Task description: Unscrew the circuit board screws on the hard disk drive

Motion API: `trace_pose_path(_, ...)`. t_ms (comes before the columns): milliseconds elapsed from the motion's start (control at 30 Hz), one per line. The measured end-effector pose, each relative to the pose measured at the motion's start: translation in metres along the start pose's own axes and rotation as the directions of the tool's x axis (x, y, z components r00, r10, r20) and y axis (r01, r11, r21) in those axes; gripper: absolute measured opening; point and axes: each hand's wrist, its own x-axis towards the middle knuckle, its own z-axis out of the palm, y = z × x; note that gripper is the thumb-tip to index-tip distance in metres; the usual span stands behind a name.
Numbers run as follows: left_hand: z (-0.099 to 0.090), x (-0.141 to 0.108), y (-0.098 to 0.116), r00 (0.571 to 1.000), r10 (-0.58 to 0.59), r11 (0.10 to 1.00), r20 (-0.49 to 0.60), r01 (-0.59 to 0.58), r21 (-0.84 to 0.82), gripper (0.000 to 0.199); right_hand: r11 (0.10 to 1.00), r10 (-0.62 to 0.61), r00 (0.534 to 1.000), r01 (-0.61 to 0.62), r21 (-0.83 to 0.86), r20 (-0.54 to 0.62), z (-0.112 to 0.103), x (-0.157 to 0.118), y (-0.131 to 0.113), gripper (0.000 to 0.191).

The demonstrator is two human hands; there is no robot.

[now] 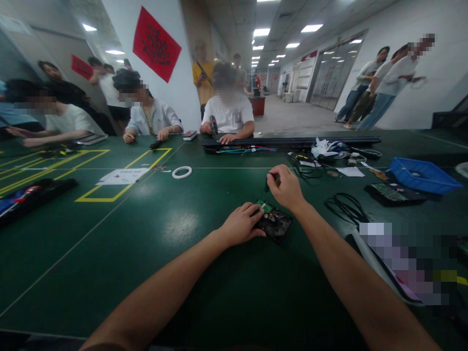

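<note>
A black hard drive point(278, 225) with a green circuit board lies flat on the green table in front of me. My left hand point(242, 223) grips its left side, fingers over the circuit board end and thumb along the near edge. Just above the drive's far right corner, my right hand point(287, 187) is raised in a pinch. A small dark thing shows below its fingertips, too unclear to name. The right fingers are apart from the drive.
Long black bars with coloured wires point(248, 148) lie across the far side. To the right are white gloves point(327, 147), a blue tray point(424, 175), another circuit-board device point(395, 193) and a coiled black cable point(345, 207). A white ring point(182, 172) lies left; people sit opposite.
</note>
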Motion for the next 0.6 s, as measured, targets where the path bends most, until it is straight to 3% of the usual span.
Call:
trace_pose_path(300,0.0004,0.0007,0.0,1.0,-0.008,1.0,0.011,0.008,0.005,0.077,1.0,-0.003,1.0,0.003,0.025,0.0,0.0018,-0.0013,0.0032,0.011)
trace_pose_path(600,-0.0014,0.0001,0.0007,1.0,-0.01,1.0,0.012,0.01,-0.009,0.075,0.997,0.068,0.997,-0.068,0.022,0.024,0.0028,-0.002,0.0067,0.017)
